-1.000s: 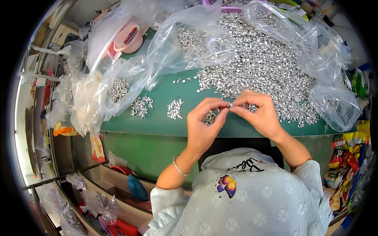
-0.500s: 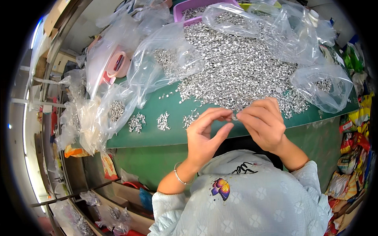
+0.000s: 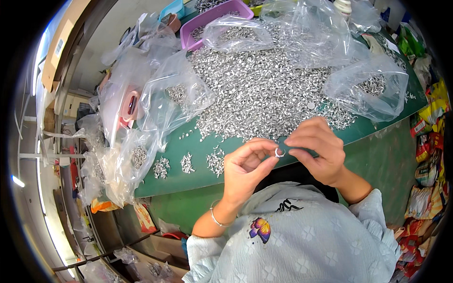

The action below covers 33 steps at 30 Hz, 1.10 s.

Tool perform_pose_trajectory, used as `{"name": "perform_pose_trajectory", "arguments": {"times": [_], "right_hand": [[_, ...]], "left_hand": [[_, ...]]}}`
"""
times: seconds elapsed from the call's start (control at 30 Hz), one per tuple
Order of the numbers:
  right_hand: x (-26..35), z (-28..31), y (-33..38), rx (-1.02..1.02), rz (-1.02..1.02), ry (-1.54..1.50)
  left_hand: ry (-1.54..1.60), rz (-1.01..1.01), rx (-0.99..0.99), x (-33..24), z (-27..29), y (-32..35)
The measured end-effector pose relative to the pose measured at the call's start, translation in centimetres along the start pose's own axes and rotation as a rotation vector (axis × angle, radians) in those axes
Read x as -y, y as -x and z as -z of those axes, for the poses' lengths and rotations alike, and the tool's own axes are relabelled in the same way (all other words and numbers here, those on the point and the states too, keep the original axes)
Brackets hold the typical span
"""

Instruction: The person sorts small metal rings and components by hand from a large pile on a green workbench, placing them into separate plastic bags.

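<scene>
Between the thumb and fingertips of my left hand point(image 3: 246, 162) is a small silver C-shaped metal ring point(image 3: 280, 153), its gap facing up. Just to the right, my right hand point(image 3: 322, 150) hovers with thumb and forefinger apart, and I see nothing between them. Both hands are above the near edge of the green table point(image 3: 186, 141). Beyond them spreads a large heap of small curved silver metal pieces point(image 3: 255, 89). On the left, three little piles of similar pieces lie in a row, the closest pile point(image 3: 216, 162) beside my left hand.
Clear plastic bags point(image 3: 155, 99) lie left of the heap, and another clear bag point(image 3: 373, 89) rests at the right. A purple basin point(image 3: 187, 29) with metal pieces stands at the back. Colourful packages point(image 3: 427, 146) are stacked along the right side.
My fingertips, together before, have parted slightly, and the ring now shows in my left fingers. The right hand's thumb and forefinger have spread. The whole view has shifted and turned somewhat.
</scene>
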State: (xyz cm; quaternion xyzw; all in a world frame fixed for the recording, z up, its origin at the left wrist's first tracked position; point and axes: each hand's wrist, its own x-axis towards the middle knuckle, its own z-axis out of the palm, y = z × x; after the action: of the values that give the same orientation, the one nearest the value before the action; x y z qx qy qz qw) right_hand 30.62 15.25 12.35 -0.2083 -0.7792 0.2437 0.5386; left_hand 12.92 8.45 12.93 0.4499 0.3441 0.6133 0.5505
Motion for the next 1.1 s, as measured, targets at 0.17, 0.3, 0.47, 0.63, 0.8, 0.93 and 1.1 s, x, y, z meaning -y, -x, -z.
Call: {"name": "perform_pose_trajectory", "arguments": {"times": [0.17,0.3,0.47,0.63,0.8,0.93,1.1], "right_hand": [[0.1,1.4,0.5,0.061,-0.197,-0.266],[0.0,2.4,1.0,0.065,-0.259,-0.318],[-0.2,4.7,1.8,-0.055,-0.294,-0.236],[-5.2,13.4,4.0,-0.653,-0.309,0.367],[-11.6,26.8,11.1,-0.968,-0.619,0.671],[-17.4,28.2,14.6,-0.649,-0.897,0.755],[-19.8,26.9,14.1,-0.603,-0.962,0.833]], "left_hand": [[0.032,0.006,0.045,1.1,-0.9,-0.7],[0.045,0.014,0.084,1.9,-1.7,-1.2],[0.013,0.137,0.05,2.3,-3.6,-2.6],[-0.201,0.223,-0.168,2.6,-1.0,-0.8],[-0.22,0.285,-0.108,5.2,0.4,-1.5],[-0.397,0.284,-0.122,2.5,-0.5,-1.2],[-0.595,-0.589,0.254,-7.1,-1.3,1.5]]}}
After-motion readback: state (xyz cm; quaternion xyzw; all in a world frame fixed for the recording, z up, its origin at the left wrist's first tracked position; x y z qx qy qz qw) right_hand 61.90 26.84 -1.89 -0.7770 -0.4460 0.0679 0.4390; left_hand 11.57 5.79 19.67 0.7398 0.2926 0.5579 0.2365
